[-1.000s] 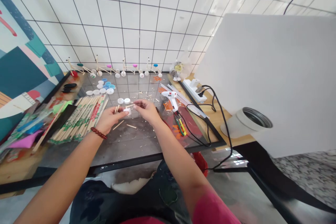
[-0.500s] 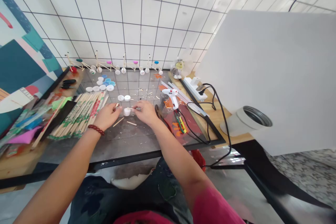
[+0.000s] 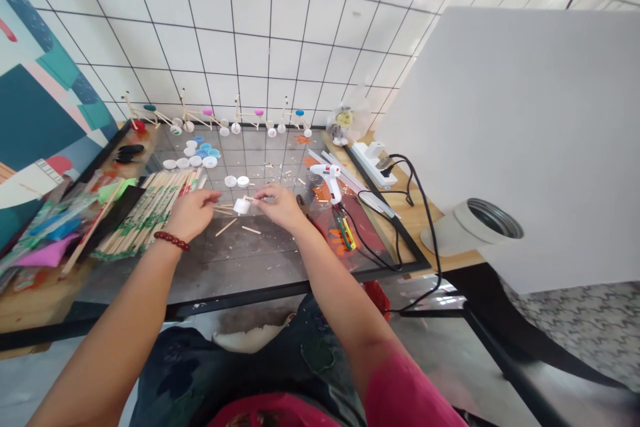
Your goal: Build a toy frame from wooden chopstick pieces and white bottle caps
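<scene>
My right hand (image 3: 277, 204) pinches a short wooden stick (image 3: 249, 199), whose far end meets a white bottle cap (image 3: 242, 206). Left of the cap is my left hand (image 3: 194, 212), fingers together and pointing toward it; whether something small is between them is too small to tell. Thin sticks lie between my left hand and the cap. Two loose sticks (image 3: 227, 227) (image 3: 251, 230) rest on the dark glossy tabletop (image 3: 210, 273) nearer to me. Two white caps (image 3: 237, 181) sit just behind.
A bundle of chopsticks (image 3: 145, 213) and plastic bags (image 3: 50, 227) lie left. White and blue caps (image 3: 200, 155) are behind, with small stick models (image 3: 245, 121) along the wall. To the right are a glue gun (image 3: 329, 177), cutter (image 3: 346, 230), cables and a power strip (image 3: 373, 163).
My left hand has drawn back left, away from the cap. The cap now looks tilted and slightly higher, with the stick still in my right hand.
</scene>
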`<state>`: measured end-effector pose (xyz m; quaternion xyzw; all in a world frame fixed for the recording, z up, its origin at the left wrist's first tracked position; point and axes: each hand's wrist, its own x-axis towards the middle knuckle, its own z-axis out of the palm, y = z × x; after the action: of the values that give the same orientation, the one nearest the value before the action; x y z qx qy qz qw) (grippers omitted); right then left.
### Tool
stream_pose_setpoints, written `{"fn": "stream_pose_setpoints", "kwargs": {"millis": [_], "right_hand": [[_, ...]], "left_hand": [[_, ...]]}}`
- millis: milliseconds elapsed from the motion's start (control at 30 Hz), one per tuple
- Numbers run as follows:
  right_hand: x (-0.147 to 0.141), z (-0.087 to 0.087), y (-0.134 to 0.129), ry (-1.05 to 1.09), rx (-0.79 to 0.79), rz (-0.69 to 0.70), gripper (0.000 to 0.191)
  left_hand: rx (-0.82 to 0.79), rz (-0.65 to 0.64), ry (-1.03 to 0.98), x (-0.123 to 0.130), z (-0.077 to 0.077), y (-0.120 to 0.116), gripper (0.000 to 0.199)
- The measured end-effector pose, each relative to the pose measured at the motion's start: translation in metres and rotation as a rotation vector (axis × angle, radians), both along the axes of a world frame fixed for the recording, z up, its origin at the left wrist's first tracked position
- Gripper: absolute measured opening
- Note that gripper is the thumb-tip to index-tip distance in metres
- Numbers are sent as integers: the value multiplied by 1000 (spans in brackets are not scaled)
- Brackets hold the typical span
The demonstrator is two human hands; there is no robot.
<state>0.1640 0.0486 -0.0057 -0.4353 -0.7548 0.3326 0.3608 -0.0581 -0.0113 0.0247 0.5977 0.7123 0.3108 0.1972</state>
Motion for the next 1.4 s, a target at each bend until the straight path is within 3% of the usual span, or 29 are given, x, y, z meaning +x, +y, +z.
{"fn": "stream_pose_setpoints", "kwargs": {"millis": [100,200,300,433,533,667,800,967,1067,1400], "right_hand": [[0,3,-2,17,29,21,5],[-2,2,-4,24,51,49,4],[-2,1,-4,18,62,45,2],[5,6,-6,-10,94,-26,13],[12,15,-13,-179,81,87,3],[14,23,-26,-452,118,266,16],[10,24,-31,-572,163,309,7],[7,23,-28,-406,258,217,12],[7,21,-25,-314,283,244,13],[7,10,-17,-310,286,258,16]], "left_hand": [[62,-5,-357,9,7,-5,29],[-60,-116,-663,23,9,-10,49],[-128,-159,-783,31,5,-11,55],[-46,-42,-931,28,-1,-6,48],[41,59,-1047,23,0,-2,43],[69,104,-1147,20,2,1,30],[47,42,-1224,20,1,0,31],[-45,-11,-1193,22,0,-3,36],[-79,-26,-1186,26,0,-4,35],[-134,-96,-1196,27,-4,-5,48]]}}
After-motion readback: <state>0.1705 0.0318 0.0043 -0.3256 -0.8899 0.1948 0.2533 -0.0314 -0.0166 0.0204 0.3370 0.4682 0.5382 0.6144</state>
